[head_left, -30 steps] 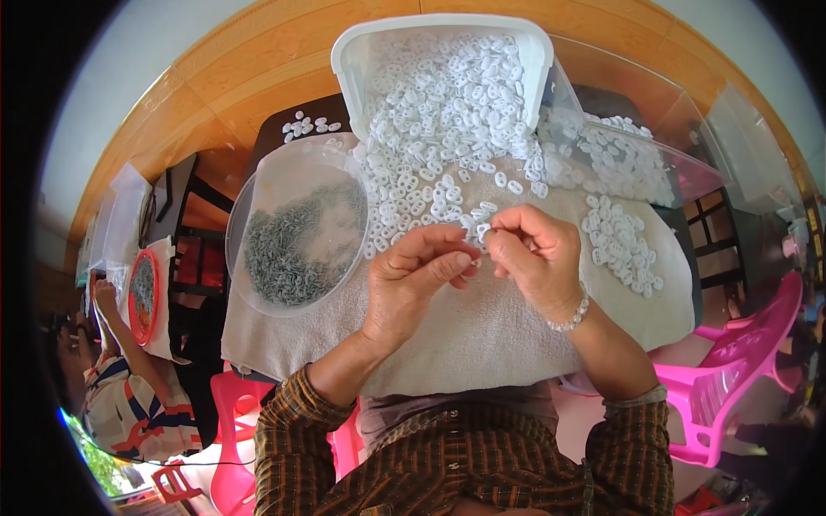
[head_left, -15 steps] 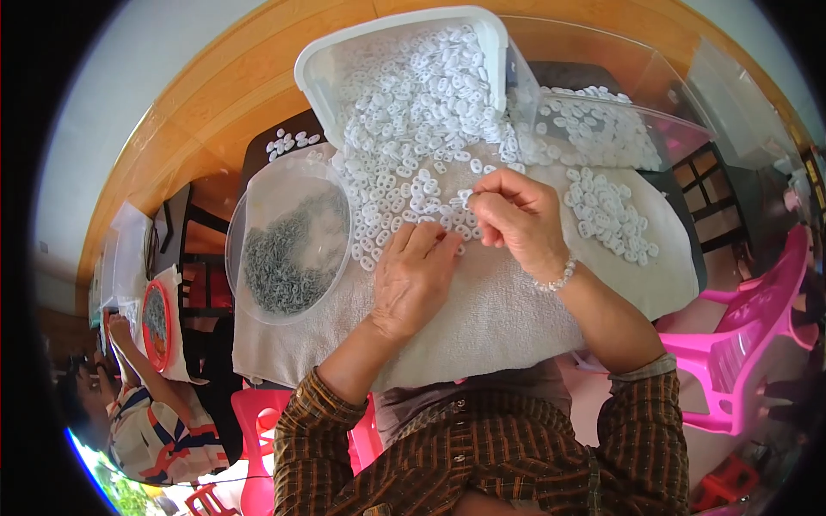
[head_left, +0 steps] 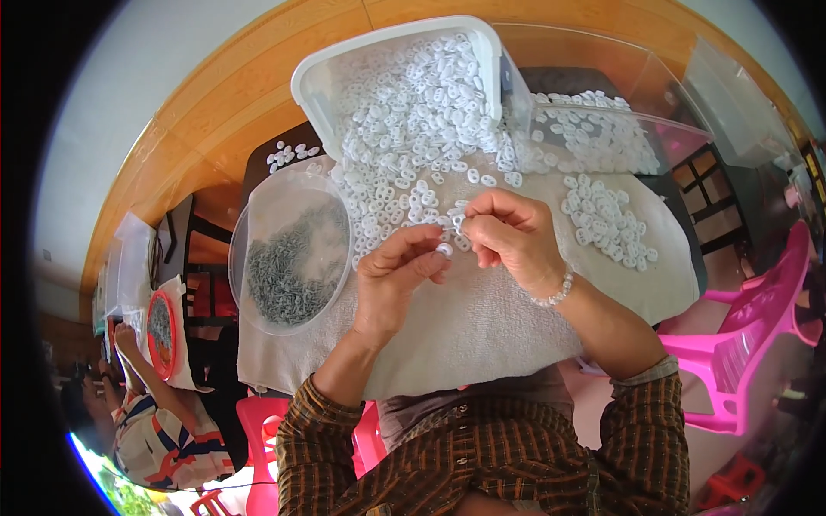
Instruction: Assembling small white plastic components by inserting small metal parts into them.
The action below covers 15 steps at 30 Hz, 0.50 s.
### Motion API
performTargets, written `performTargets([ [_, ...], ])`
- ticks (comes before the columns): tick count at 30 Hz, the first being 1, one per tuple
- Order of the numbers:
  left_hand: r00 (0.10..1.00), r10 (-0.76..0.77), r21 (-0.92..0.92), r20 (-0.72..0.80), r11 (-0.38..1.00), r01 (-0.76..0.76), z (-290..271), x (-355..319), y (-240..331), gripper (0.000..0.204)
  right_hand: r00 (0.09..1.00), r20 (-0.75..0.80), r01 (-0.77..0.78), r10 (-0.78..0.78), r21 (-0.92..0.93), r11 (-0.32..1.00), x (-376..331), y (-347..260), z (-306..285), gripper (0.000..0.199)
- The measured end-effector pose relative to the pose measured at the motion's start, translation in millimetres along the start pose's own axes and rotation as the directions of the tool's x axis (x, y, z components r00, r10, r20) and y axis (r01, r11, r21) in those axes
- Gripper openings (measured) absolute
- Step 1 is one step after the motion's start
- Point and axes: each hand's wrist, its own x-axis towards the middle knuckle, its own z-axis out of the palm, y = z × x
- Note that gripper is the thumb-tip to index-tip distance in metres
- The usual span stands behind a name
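Observation:
My left hand [head_left: 391, 279] is closed in a pinch, with a small white oval piece [head_left: 444, 249] between thumb and fingertips. Close beside it my right hand [head_left: 520, 241], wearing a beaded bracelet, pinches another white two-holed piece [head_left: 459, 222] at its fingertips. Whether a small metal part is also in the fingers cannot be made out. Beyond the hands, a heap of the same pieces [head_left: 379, 205] spills from a tipped white bin [head_left: 310, 82]. At the left lies a round clear tray [head_left: 237, 245] of small grey metal parts [head_left: 288, 279].
A separate pile of white pieces [head_left: 602, 222] rests on the towel [head_left: 482, 335] at right. More lie in a clear box [head_left: 680, 138] behind it. A pink chair [head_left: 731, 361] stands at right. Far left, another person's arm [head_left: 155, 374] is near a red tray [head_left: 172, 331].
My left hand has risen off the heap and turned, now showing a white piece in its fingertips. My right hand has moved slightly down, still pinching.

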Motion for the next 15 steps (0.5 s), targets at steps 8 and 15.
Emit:
performTargets([
  [8, 0.977, -0.21, -0.356, 0.025, 0.912, 0.205, -4, 2, 4, 0.015, 0.999, 0.023, -0.031, 0.031, -0.022, 0.999, -2, 3, 6, 0.005],
  [15, 0.986, -0.162, -0.32, 0.047, 0.932, 0.169, -1, -1, 8, 0.012, 0.997, 0.056, -0.055, 0.055, -0.014, 0.998, -5, 6, 5, 0.007],
])
